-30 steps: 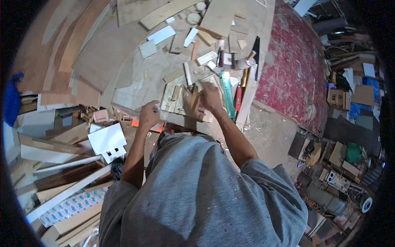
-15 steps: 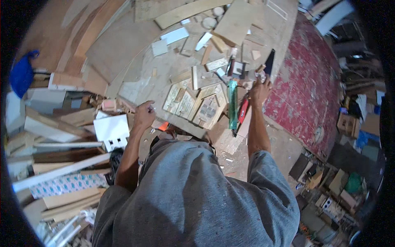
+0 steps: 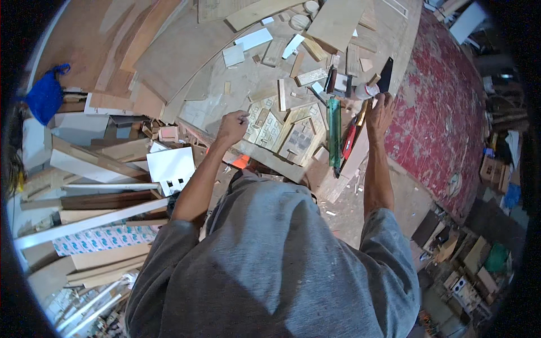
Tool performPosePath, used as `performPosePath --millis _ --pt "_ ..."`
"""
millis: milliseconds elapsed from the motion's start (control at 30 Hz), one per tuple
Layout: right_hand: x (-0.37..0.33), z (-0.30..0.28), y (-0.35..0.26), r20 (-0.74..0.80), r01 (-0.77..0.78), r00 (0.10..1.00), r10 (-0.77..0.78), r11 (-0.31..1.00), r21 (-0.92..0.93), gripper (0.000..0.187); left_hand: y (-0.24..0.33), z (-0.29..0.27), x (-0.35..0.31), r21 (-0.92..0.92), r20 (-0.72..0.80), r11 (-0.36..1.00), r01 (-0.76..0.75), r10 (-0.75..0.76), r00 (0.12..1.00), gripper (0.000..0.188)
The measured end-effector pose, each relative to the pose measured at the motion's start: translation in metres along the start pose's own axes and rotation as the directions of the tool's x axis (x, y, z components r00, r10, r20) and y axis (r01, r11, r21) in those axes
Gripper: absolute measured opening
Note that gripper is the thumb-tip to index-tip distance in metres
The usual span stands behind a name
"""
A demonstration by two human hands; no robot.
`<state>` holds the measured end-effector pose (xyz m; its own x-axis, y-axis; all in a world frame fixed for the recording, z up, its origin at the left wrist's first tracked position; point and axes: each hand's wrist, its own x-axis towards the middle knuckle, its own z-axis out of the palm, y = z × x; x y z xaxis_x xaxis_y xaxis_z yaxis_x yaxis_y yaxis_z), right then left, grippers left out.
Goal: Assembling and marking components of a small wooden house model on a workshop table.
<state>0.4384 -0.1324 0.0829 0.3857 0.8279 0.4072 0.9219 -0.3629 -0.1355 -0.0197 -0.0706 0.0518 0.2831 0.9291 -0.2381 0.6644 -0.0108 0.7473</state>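
My left hand (image 3: 233,127) hovers over the bench's front edge with its fingers curled; I see nothing in them. Close to its right lies a flat wooden assembly (image 3: 260,125) with small pieces set on it. Beside that is a second, house-shaped wooden piece (image 3: 300,141) with a grey grid. On the right, my right hand (image 3: 380,114) has its fingers drawn together beside a white round container (image 3: 367,91) and the lower end of a black blade (image 3: 386,74). What its fingertips hold, if anything, is hidden. A red-handled tool (image 3: 350,139) and a green translucent strip (image 3: 334,132) lie to its left.
Wood offcuts (image 3: 311,77) and white blocks (image 3: 253,39) are scattered across the far bench. A worn red surface (image 3: 434,112) stretches along the right. Stacked boards (image 3: 107,197) and a white panel with square holes (image 3: 171,168) crowd the left. A blue bag (image 3: 46,97) hangs far left.
My left hand has moved right and forward, from beside the bench to above its front edge. The whole view has shifted slightly. My right hand stays by the black blade.
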Motion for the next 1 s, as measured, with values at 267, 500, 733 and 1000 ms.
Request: performPosePath --millis 267,500,733,1000 --pt "-0.111 -0.060 -0.030 0.050 -0.205 0.979 0.199 0.934 0.291 0.031 -0.011 0.018 0.064 0.083 0.329 0.932 -0.352 0.308 0.893 0.024" --pt "-0.218 -0.092 -0.048 0.115 -0.435 0.900 0.420 0.871 0.227 0.033 0.010 0.016 0.074 0.139 0.500 0.824 -0.549 0.420 0.758 0.023" --pt "-0.257 -0.099 -0.063 0.121 -0.547 0.837 0.533 0.820 0.170 0.035 0.020 0.018 0.071 0.207 0.661 0.719 -0.664 0.398 0.636 0.019" --pt "-0.255 -0.103 -0.067 0.147 -0.594 0.805 0.575 0.778 0.206 0.036 0.010 0.024 0.072 0.211 0.656 0.686 -0.697 0.429 0.621 0.018"
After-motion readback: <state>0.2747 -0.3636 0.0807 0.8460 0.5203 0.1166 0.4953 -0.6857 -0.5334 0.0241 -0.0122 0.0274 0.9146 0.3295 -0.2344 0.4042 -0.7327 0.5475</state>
